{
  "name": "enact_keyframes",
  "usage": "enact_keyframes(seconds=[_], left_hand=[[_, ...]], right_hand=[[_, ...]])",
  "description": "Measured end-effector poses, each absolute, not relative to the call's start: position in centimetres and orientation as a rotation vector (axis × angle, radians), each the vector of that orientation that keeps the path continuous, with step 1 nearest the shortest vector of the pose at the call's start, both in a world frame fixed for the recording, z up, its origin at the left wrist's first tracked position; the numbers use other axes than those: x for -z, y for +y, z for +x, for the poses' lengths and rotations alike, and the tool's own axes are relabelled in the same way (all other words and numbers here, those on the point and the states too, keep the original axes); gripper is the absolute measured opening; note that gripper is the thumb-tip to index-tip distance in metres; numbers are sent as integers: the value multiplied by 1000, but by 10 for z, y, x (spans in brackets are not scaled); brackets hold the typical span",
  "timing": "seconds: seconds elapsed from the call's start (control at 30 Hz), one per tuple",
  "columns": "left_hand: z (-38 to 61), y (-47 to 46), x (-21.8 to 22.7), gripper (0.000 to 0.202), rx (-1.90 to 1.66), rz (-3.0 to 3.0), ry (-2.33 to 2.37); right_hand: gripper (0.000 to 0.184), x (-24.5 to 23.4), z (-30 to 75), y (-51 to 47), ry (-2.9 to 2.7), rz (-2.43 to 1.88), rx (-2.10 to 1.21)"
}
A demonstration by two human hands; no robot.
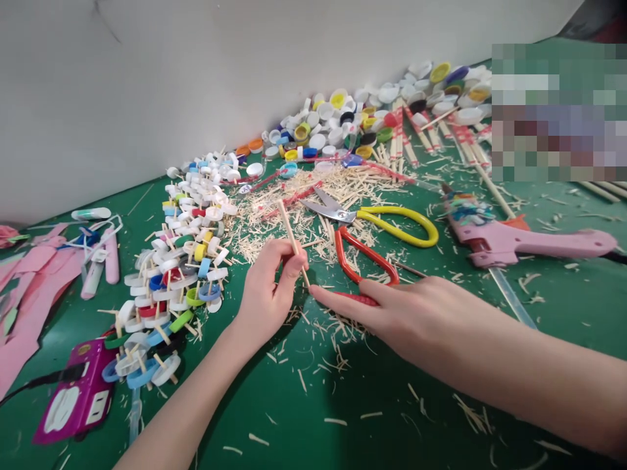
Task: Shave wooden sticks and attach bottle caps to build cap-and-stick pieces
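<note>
My left hand (272, 277) is closed in a pinch around a thin wooden stick (289, 225), which stands tilted with its upper end leaning left. The index finger of my right hand (406, 316) stretches out to the stick's lower end. Under that hand shows a narrow red thing (361, 299), mostly hidden by the fingers, so its kind is unclear. Just beyond lie scissors (337, 212) with spread blades, one handle yellow and the other red. Pale wood shavings (259, 228) are heaped behind the stick and scattered below both hands.
Bottle caps with short sticks through them (181, 261) crowd the left. Loose caps (328, 124) pile along the wall. A pink glue gun (519, 238) lies at right, near red-and-white wrapped sticks (401, 134). A magenta box with a cable (78, 391) sits at lower left, near pink sheets (39, 274).
</note>
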State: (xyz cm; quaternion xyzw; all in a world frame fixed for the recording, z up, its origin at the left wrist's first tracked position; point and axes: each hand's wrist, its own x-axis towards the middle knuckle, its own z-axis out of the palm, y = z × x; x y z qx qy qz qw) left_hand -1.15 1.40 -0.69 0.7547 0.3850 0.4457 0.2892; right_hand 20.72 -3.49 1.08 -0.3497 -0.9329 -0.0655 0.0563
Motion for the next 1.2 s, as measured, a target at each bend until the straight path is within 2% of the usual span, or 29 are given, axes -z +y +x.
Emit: enact_keyframes(seconds=[0.17, 0.53, 0.73, 0.93, 1.2], left_hand=[[-10, 14, 5, 13, -1193, 2024, 1058], [-9, 13, 4, 13, -1198, 2056, 1038], [-10, 13, 4, 13, -1199, 2062, 976], [-10, 14, 4, 13, -1157, 2027, 1034], [-9, 14, 4, 12, -1176, 2047, 990]], right_hand=[[74, -12, 206, -35, -2737, -1114, 409], [82, -15, 205, -28, -2925, -1054, 250], [80, -7, 213, -34, -2849, -1047, 245], [71, -9, 210, -34, -2743, -1106, 336], [76, -9, 201, -35, -2789, -1159, 361]])
